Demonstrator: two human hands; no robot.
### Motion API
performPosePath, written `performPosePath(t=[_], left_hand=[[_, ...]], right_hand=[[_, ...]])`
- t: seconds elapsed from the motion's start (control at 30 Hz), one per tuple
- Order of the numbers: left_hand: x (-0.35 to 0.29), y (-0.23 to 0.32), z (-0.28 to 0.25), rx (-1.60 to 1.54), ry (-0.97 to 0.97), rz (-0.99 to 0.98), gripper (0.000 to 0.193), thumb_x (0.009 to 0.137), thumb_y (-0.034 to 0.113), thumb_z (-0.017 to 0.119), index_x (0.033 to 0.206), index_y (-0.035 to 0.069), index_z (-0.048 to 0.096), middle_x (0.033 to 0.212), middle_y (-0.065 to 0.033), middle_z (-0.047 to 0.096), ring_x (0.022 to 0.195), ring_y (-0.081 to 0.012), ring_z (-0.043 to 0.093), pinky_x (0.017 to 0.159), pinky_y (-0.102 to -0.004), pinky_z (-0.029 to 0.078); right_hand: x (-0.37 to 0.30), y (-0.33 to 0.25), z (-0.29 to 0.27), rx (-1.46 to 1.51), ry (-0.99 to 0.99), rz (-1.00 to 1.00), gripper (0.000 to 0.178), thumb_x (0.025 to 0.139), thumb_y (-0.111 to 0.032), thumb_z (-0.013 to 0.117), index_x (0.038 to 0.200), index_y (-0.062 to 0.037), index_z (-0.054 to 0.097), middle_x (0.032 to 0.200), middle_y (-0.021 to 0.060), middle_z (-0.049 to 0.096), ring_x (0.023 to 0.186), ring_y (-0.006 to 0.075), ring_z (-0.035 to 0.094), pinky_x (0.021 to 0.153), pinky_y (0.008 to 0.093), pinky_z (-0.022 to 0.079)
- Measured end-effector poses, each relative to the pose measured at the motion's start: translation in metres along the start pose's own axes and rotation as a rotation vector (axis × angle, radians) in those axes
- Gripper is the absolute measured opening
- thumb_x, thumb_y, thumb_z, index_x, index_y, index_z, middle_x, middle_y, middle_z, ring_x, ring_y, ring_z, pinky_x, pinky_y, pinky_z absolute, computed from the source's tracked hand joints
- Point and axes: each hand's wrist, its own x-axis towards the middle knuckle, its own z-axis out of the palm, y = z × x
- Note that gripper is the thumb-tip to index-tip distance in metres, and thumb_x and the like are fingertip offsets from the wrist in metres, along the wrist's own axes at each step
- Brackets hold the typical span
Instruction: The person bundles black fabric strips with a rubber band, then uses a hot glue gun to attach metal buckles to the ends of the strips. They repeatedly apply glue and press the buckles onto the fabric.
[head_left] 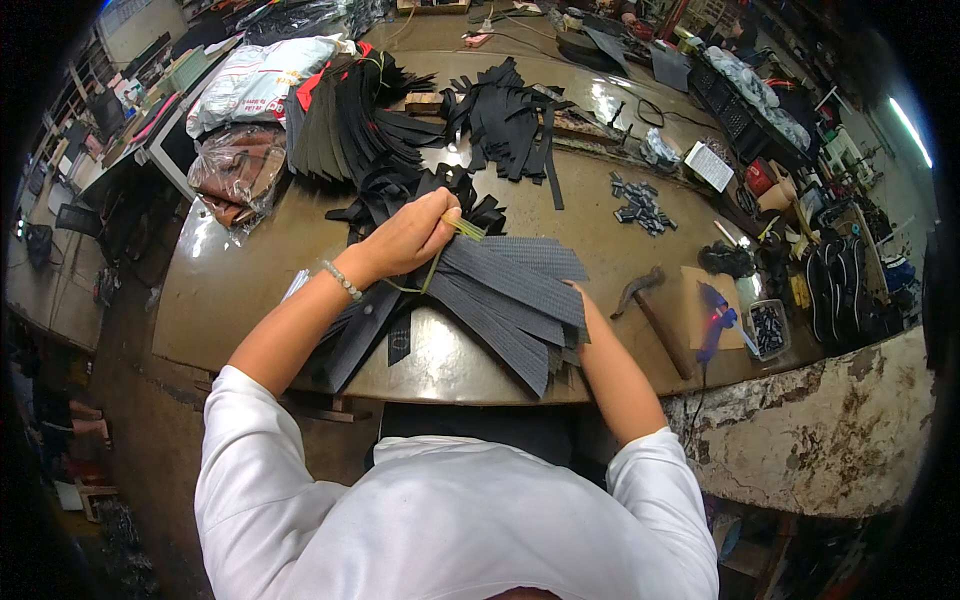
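The dark grey strips (510, 296) lay fanned over the near middle of the table (240, 310), spreading right and toward the near edge. The left hand (432, 228) was closed in a fist on a yellow-green tie (466, 226) at their far end; the right hand was hidden behind the right end of the strips, so whether it gripped anything could not be told. The hands were apart.

The tie seemed the weak point: a hard tug could have snapped it or drawn it through the fist, and the fan would likely have spilled. With strip ends so close to the near edge, a sideways push might have sent some off the table. One short piece (399, 342) lay low on the left and could easily have been left out. The black strips (370, 190) just beyond the fist might have got mixed in. A wide swing of the right forearm (612, 365) could have knocked the hammer (657, 322), and the bracelet (343, 281) might have snagged on the tie.
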Motion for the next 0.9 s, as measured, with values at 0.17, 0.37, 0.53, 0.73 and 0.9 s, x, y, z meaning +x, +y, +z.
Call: performPosePath(t=[0.17, 0.37, 0.53, 0.73, 0.9], left_hand=[[0.012, -0.011, 0.01, 0.115, 0.207, 0.071, 0.015, 0.099, 0.015, 0.047, 0.096, 0.0, 0.047, 0.08, -0.0175, 0.053, 0.075, -0.0357, 0.053, 0.072, -0.0406, 0.045], [0.025, 0.013, 0.034, 0.545, 0.161, 0.247, 0.014, 0.083, 0.012, 0.065, 0.091, 0.006, 0.054, 0.092, -0.0128, 0.056, 0.091, -0.0311, 0.054, 0.084, -0.0405, 0.04], [-0.016, 0.048, 0.036, 0.423, 0.141, -0.162, 0.012, 0.084, 0.015, 0.066, 0.088, 0.003, 0.064, 0.09, -0.0142, 0.061, 0.087, -0.0316, 0.06, 0.078, -0.0404, 0.046], [-0.055, 0.057, 0.045, -0.106, 0.283, -0.328, 0.017, 0.088, 0.011, 0.066, 0.099, -0.002, 0.069, 0.086, -0.017, 0.066, 0.081, -0.0319, 0.064, 0.073, -0.0376, 0.05], [-0.071, 0.052, 0.065, -0.098, 0.354, -0.434, 0.017, 0.086, 0.009, 0.068, 0.099, -0.002, 0.071, 0.082, -0.0139, 0.067, 0.073, -0.0206, 0.065, 0.067, -0.0294, 0.05]], right_hand=[[0.027, 0.076, 0.067, -0.416, 0.436, -0.404, 0.013, 0.099, -0.017, 0.051, 0.101, -0.0052, 0.056, 0.081, 0.0137, 0.066, 0.072, 0.0218, 0.066, 0.055, 0.0334, 0.05], [0.04, 0.121, 0.155, -1.805, 1.045, -0.548, 0.01, 0.091, -0.012, 0.054, 0.093, -0.0042, 0.059, 0.079, 0.0111, 0.063, 0.071, 0.0259, 0.071, 0.056, 0.0387, 0.056], [0.0, 0.06, 0.169, -2.203, 0.776, -0.595, 0.012, 0.079, -0.006, 0.061, 0.089, -0.0002, 0.063, 0.092, 0.0142, 0.061, 0.082, 0.0277, 0.064, 0.069, 0.0376, 0.056], [-0.015, 0.001, 0.134, -1.745, 0.468, -0.657, 0.014, 0.091, -0.014, 0.06, 0.091, -0.0002, 0.062, 0.093, 0.0187, 0.06, 0.085, 0.0374, 0.06, 0.073, 0.0418, 0.049], [-0.006, 0.016, 0.094, -1.219, 0.604, -0.603, 0.02, 0.101, -0.016, 0.051, 0.101, 0.0019, 0.06, 0.09, 0.0086, 0.065, 0.065, 0.0105, 0.063, 0.057, 0.0264, 0.052]])
